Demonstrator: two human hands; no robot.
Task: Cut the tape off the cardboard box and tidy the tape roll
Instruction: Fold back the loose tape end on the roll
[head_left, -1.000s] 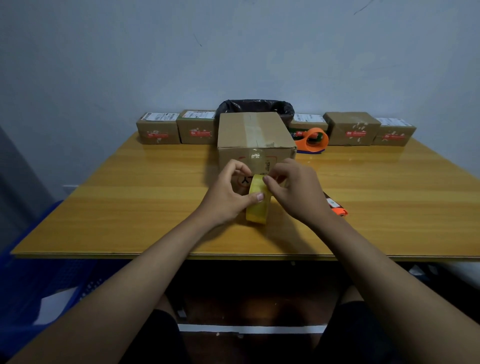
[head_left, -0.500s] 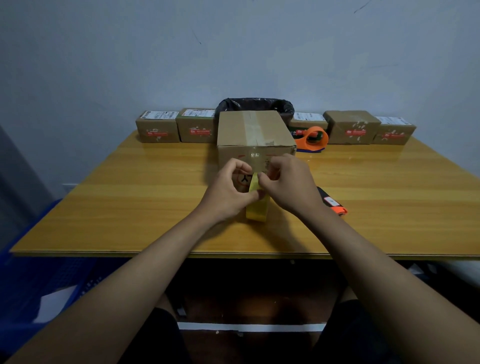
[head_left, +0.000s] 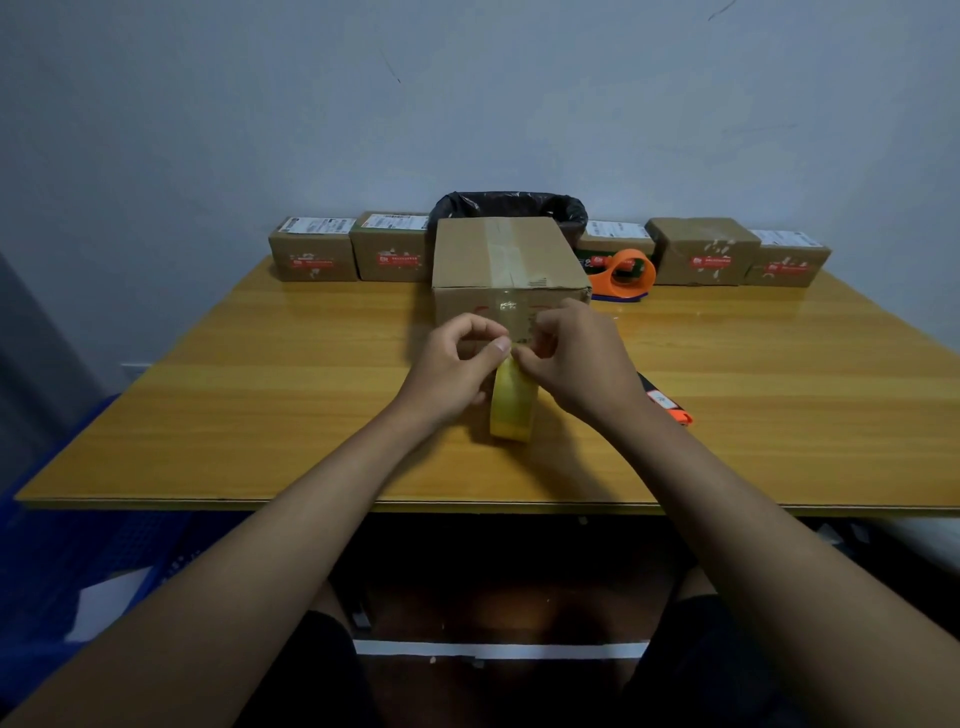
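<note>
At the middle of the desk (head_left: 260, 415), near its front edge, the yellow tape roll (head_left: 511, 410) stands on its rim, just in front of the cardboard box (head_left: 506, 260). My left hand (head_left: 449, 371) sits at the roll's 9 o'clock side, thumb and forefinger pinched together at the top of the roll. My right hand (head_left: 576, 366) comes in from 3 o'clock, its fingertips meeting the left ones at the same spot, right at the roll's 12 o'clock. Both grips are closed on the top of the roll or on the tape end there; which of the two, I cannot tell, as my fingers cover it.

The box is closed, with a strip of clear tape running along its top and down the front face, just behind my knuckles. At 12 o'clock behind it stands a bin lined with a black bag (head_left: 511, 205). Small parcels (head_left: 311, 254) line the far edge of the desk at 10 and 2 o'clock, with white labels on top and red marks on their fronts. An orange tape dispenser (head_left: 626, 273) lies at 1 o'clock, beside the box's right rear corner. At 3 o'clock, partly hidden by my right wrist, lies a black and orange tool (head_left: 670, 408) flat on the desk.
</note>
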